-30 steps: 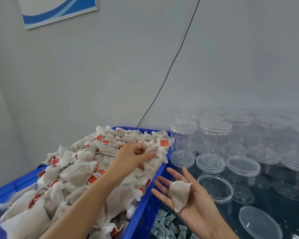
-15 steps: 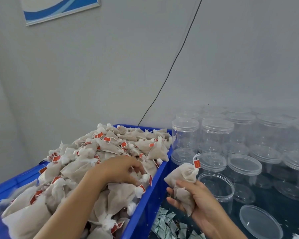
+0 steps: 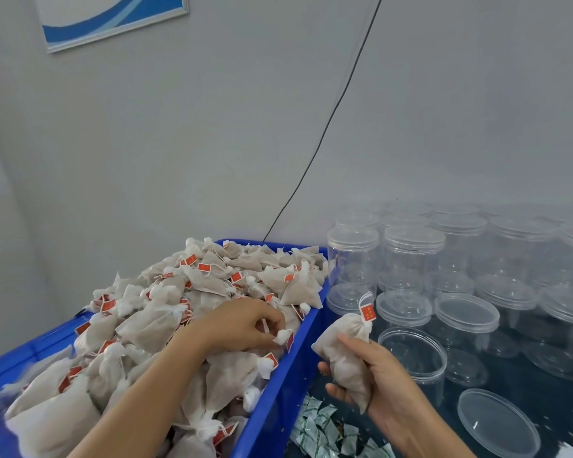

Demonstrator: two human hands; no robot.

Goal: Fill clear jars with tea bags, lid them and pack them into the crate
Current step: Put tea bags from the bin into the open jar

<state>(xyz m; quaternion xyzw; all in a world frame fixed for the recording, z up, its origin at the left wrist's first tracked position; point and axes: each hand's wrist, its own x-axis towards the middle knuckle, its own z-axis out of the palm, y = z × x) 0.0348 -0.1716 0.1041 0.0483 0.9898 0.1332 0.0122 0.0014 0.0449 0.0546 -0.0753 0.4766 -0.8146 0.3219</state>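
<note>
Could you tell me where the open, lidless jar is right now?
The open jar stands right of the blue crate, beside the right hand and its tea bag.

A small packing workroom, this: on the left a blue bin [image 3: 278,391] heaped with identical tagged tea bags [image 3: 153,322], on the right rows of empty clear jars [image 3: 414,256] on a dark worktop [image 3: 516,385], a loose lid [image 3: 497,421] near, bare grey wall [image 3: 212,143] behind

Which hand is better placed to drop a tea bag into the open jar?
Right. The right hand already grips a tea bag beside the open jar; the left hand is over the blue bin.
</note>
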